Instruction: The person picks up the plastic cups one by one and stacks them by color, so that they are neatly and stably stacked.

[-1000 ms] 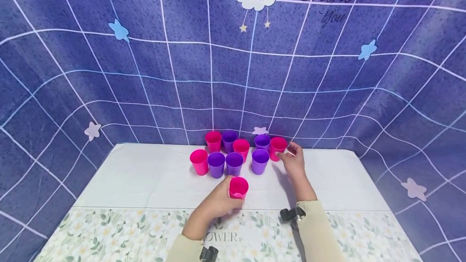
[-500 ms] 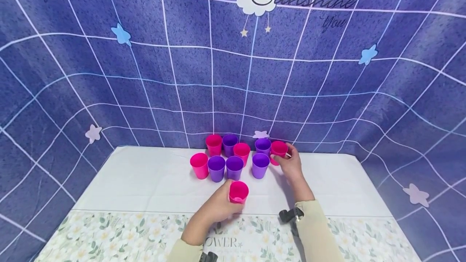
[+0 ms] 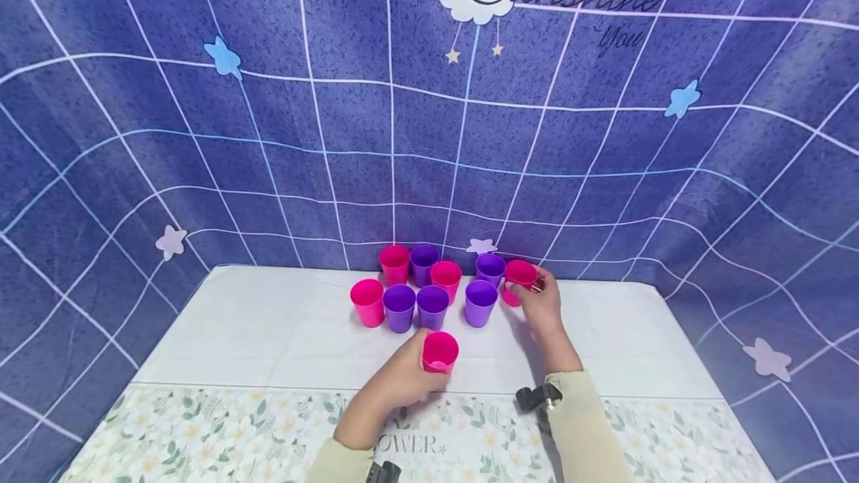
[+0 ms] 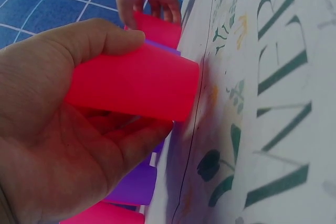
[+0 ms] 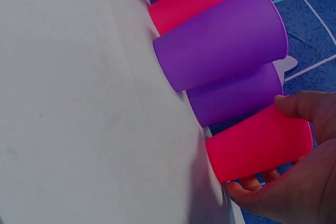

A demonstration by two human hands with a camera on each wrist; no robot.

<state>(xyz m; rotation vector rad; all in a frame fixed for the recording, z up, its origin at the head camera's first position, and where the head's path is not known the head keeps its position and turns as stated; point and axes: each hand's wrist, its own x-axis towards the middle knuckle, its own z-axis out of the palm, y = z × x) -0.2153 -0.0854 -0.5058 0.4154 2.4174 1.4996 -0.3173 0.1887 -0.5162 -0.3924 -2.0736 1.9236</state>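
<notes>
My left hand (image 3: 406, 373) grips a pink cup (image 3: 440, 351) near the middle front, its mouth facing up. In the left wrist view the thumb lies along one side of this cup (image 4: 136, 82) and the fingers curl under the other. At the right end of the cups, my right hand (image 3: 542, 305) holds another pink cup (image 3: 515, 295) between thumb and fingers, as the right wrist view shows on that cup (image 5: 260, 142). Just left of it stand two purple cups, one behind (image 3: 491, 268) and one in front (image 3: 480, 304).
A left group holds pink cups (image 3: 368, 304) and purple cups (image 3: 399, 309), all upright on the white cloth (image 3: 268, 326). A floral cloth (image 3: 221, 431) covers the near part of the table. Behind hangs a blue grid curtain (image 3: 349, 133).
The right hand has closed further round its pink cup, and that cup has shifted slightly right. The rear purple cup beside it has also moved a little right. The left hand stays in place.
</notes>
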